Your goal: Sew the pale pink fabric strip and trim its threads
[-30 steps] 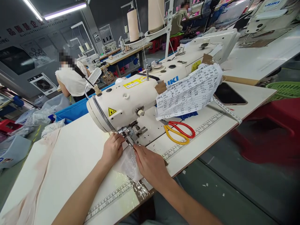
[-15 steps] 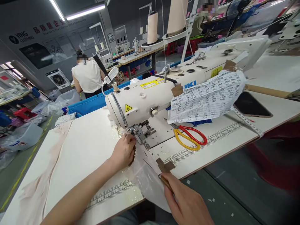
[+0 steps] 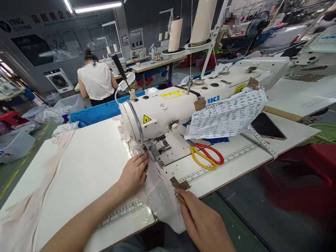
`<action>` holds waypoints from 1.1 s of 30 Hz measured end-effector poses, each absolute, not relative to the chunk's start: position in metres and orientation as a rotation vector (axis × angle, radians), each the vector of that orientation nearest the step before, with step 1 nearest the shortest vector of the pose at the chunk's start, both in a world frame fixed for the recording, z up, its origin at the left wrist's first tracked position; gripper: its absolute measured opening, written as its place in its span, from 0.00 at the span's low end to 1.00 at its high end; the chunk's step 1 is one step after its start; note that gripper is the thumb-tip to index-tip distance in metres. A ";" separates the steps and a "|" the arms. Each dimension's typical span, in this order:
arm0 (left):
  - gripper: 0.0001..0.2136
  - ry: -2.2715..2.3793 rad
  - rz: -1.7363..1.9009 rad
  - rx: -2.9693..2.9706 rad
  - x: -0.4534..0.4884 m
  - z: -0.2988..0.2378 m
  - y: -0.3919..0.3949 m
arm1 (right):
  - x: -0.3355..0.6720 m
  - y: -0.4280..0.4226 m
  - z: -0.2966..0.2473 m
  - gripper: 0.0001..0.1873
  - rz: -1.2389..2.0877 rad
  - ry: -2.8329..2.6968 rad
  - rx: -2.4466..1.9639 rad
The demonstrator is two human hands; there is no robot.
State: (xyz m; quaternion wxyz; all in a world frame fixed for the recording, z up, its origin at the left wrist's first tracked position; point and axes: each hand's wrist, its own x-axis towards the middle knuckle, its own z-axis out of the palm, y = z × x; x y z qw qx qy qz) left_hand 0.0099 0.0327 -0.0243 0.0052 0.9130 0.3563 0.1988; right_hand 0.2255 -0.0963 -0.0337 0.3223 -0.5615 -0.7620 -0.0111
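Observation:
A white JUKI sewing machine (image 3: 168,108) stands on a white table (image 3: 86,164). A thin white sequinned fabric piece (image 3: 160,196) runs from under the presser foot (image 3: 153,152) toward the table's front edge. My left hand (image 3: 133,173) presses the fabric down just left of the foot, fingers curled on it. My right hand (image 3: 202,220) is at the front edge, closed round a thin metal awl with a wooden handle (image 3: 174,190), its tip lying on the fabric.
Red and yellow scissors (image 3: 206,155) lie right of the needle plate. A printed paper sheet (image 3: 227,113) is taped to the machine, beside a phone (image 3: 266,126). Pale pink cloth (image 3: 34,196) drapes the table's left. A person in a white top (image 3: 96,82) sits behind. Red stool (image 3: 307,175) at right.
My right hand has drawn back from the needle to the table's front edge with the awl. My left hand has stayed beside the presser foot. More fabric now lies toward me.

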 end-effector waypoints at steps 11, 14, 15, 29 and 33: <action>0.22 1.268 0.472 2.869 0.018 -0.019 0.027 | 0.218 -0.080 -0.021 0.15 -0.219 -2.060 -1.509; 0.22 1.290 0.455 2.865 0.019 -0.017 0.025 | 0.218 -0.075 -0.022 0.15 -0.231 -2.082 -1.527; 0.22 1.298 0.446 2.867 0.020 -0.017 0.025 | 0.218 -0.074 -0.023 0.15 -0.229 -2.091 -1.533; 0.23 1.332 0.381 2.934 0.023 -0.017 0.015 | 0.216 -0.065 -0.025 0.13 -0.148 -2.157 -1.531; 0.22 1.314 0.397 2.939 0.024 -0.018 0.013 | 0.212 -0.064 -0.024 0.14 -0.185 -2.135 -1.513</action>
